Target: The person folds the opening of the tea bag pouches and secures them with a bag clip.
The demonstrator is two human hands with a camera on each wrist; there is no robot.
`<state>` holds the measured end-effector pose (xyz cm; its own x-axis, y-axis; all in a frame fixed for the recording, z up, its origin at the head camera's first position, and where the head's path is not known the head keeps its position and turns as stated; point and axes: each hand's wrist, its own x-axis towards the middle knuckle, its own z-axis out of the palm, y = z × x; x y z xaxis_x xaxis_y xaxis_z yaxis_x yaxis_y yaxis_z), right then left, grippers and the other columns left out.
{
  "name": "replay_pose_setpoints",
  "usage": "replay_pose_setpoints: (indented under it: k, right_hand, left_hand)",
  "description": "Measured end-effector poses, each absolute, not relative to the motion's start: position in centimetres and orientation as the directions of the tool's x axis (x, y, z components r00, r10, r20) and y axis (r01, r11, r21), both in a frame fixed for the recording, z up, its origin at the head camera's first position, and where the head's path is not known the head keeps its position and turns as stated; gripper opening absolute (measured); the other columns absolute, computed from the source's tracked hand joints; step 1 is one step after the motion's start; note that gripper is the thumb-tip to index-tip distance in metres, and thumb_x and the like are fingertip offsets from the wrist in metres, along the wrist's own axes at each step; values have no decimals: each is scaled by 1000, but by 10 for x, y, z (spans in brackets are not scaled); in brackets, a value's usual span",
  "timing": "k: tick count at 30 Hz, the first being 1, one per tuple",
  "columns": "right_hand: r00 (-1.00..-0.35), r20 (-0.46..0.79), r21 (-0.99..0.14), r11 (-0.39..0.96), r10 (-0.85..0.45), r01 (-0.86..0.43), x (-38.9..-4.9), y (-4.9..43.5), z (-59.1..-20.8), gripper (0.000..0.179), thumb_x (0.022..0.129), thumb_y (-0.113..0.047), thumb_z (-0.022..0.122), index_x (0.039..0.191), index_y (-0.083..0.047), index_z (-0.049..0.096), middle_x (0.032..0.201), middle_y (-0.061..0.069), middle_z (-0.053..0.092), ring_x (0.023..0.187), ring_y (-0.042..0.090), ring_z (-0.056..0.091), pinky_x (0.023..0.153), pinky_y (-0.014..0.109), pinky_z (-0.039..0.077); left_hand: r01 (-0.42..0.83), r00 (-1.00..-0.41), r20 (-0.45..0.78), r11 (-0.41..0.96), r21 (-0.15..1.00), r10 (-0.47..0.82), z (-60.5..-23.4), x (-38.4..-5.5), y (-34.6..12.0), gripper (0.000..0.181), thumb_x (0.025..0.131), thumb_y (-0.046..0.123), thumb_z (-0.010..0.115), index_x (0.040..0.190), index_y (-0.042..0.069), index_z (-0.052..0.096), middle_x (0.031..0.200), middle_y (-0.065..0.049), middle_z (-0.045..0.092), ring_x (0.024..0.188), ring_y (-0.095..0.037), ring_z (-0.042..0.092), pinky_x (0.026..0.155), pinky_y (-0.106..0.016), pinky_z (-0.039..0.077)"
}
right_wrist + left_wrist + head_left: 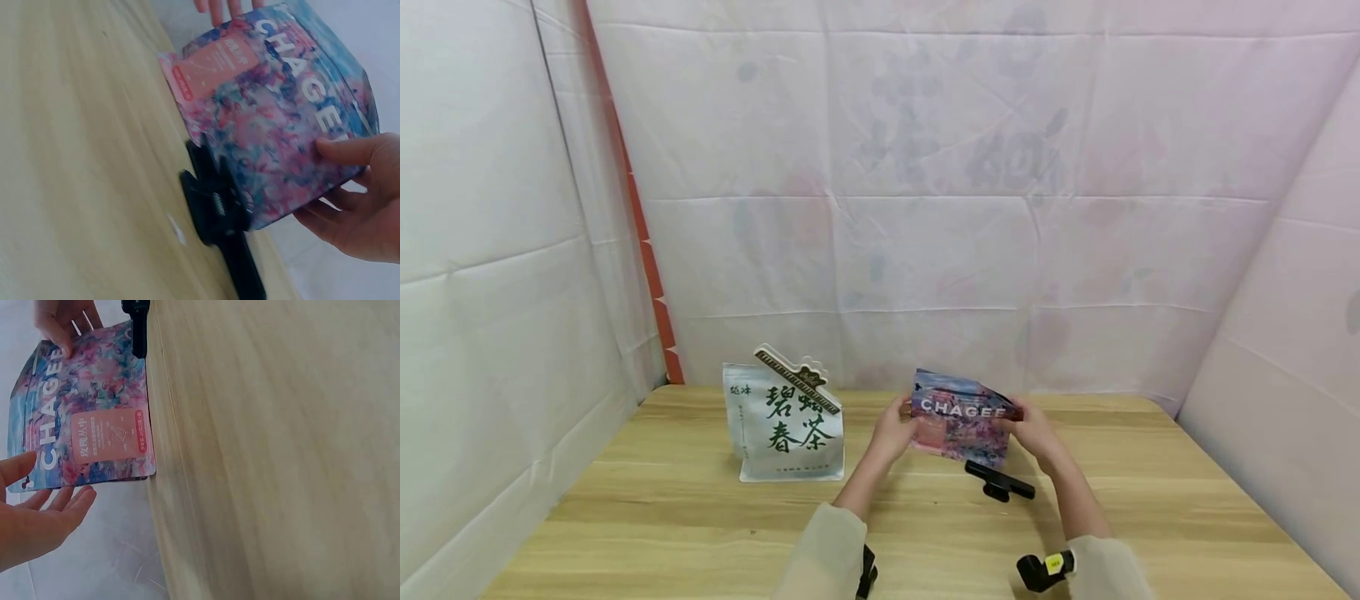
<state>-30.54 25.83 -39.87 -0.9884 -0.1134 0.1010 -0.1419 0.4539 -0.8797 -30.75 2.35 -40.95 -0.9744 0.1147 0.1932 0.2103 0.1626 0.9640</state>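
Observation:
A colorful CHAGEE tea bag (958,425), printed in pink, purple and blue, is tilted between both hands. At its left side, my left hand (893,429) has its thumb over the front, with the fingers along the edge. My right hand (1030,429) pinches the right side near the top, thumb in front and fingers behind. A black bag clip (1000,482) lies on the table just in front of the bag. In the right wrist view the clip (219,206) overlaps the bag's lower edge; whether they touch I cannot tell.
To the left stands a white tea bag (790,446) with green Chinese characters, a large dark-and-cream clip (797,379) slanting across its top right corner. The wooden table (662,517) ends at a white cloth backdrop (925,250), with cloth on both sides too.

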Motion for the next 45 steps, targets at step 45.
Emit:
replay_pose_setpoints:
  k: [45]
  right_hand:
    - [-976, 109, -871, 455, -190, -185, -298, 216, -402, 22, 89, -5, 58, 106, 5, 47, 101, 16, 52, 108, 42, 47, 82, 52, 44]
  left_hand:
    - [166, -982, 190, 408, 898, -19, -393, -281, -11, 28, 87, 7, 57, 107, -12, 51, 105, -28, 57, 102, -42, 52, 86, -51, 40]
